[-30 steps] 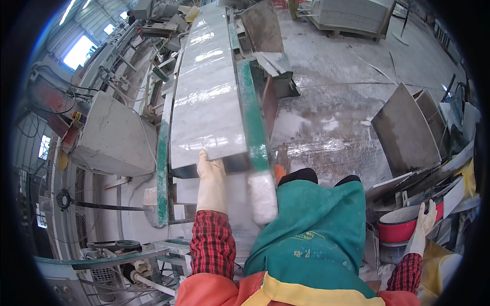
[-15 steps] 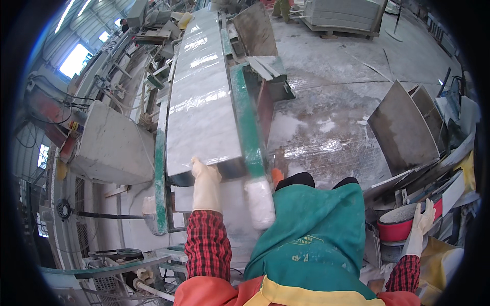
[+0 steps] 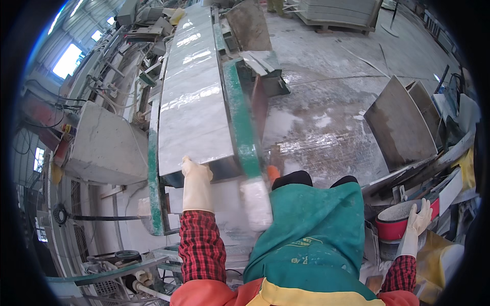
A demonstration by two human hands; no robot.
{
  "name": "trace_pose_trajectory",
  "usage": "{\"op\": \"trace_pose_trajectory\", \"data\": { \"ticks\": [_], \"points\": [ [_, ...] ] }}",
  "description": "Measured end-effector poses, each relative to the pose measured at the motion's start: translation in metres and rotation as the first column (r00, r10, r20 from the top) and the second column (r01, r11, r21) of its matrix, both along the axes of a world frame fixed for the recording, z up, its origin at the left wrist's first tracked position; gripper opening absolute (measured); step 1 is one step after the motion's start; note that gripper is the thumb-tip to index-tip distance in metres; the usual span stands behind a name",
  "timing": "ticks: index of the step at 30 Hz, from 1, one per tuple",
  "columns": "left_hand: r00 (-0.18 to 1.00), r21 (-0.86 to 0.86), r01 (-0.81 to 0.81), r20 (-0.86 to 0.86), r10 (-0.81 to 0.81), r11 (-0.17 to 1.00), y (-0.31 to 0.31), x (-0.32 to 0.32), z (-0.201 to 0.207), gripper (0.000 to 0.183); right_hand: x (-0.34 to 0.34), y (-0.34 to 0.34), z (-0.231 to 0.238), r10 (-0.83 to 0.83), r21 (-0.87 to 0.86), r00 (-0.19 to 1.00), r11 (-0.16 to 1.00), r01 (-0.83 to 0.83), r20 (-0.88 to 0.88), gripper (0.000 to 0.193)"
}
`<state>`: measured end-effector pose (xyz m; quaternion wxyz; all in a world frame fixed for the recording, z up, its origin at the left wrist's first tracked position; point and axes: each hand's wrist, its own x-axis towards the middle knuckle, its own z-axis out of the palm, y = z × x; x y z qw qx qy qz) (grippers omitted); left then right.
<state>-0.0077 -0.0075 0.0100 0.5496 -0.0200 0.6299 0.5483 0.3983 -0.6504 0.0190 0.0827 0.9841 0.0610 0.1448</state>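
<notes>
My left hand (image 3: 197, 182), in a cream rubber glove, is at the near end of a glossy white stone slab (image 3: 196, 127). Its fingers are bent in against the slab's front edge; some of them are hidden. The slab lies in a long row of similar pieces on a green-framed conveyor line (image 3: 242, 120). Out to the right, my right hand (image 3: 419, 218), gloved alike, rests by the rim of a red oval tub (image 3: 392, 230) with a black lip. Its fingers are stretched and a little apart, and nothing shows in its grasp.
Brown-stained stone sheets (image 3: 401, 125) lean at the right, above a pile of offcuts. A large pale block (image 3: 104, 145) stands left of the line. A white wrapped roller-like end (image 3: 256, 204) sits close to my green apron (image 3: 306, 229). Stacked slabs (image 3: 334, 14) stand far back.
The whole view has shifted slightly, with the slab row and my left hand now a bit further left in the picture. Both hands keep their places at the slab and the tub.
</notes>
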Motion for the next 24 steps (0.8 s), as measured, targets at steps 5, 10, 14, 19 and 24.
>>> {"op": "trace_pose_trajectory", "data": {
  "ticks": [5, 10, 14, 19, 24],
  "points": [
    [0.985, -0.035, 0.173, 0.017, -0.172, 0.984, -0.005, 0.001, 0.005, 0.050, -0.012, 0.014, 0.006, -0.043, -0.044, 0.999, 0.998, 0.042, -0.009, 0.049],
    [0.952, 0.235, 0.249, 0.122, -0.282, 0.940, -0.012, -0.016, 0.000, 0.037, -0.016, 0.009, 0.000, -0.027, -0.063, 0.999, 0.998, 0.028, 0.021, 0.049],
    [0.726, 0.043, 0.687, -0.072, -0.684, 0.725, -0.004, -0.058, -0.007, 0.034, -0.017, 0.011, -0.003, 0.002, -0.081, 0.999, 0.997, 0.001, 0.034, 0.049],
    [0.653, -0.165, 0.707, -0.221, -0.724, 0.688, -0.020, -0.051, 0.021, 0.039, -0.024, 0.012, -0.001, 0.039, -0.028, 0.996, 0.999, -0.037, 0.075, 0.050],
    [0.065, -0.468, 0.803, -0.548, -0.834, 0.370, -0.009, -0.083, 0.029, 0.040, 0.007, -0.013, 0.009, 0.132, 0.199, 0.962, 0.963, -0.181, 0.238, 0.048]
  ]
}}
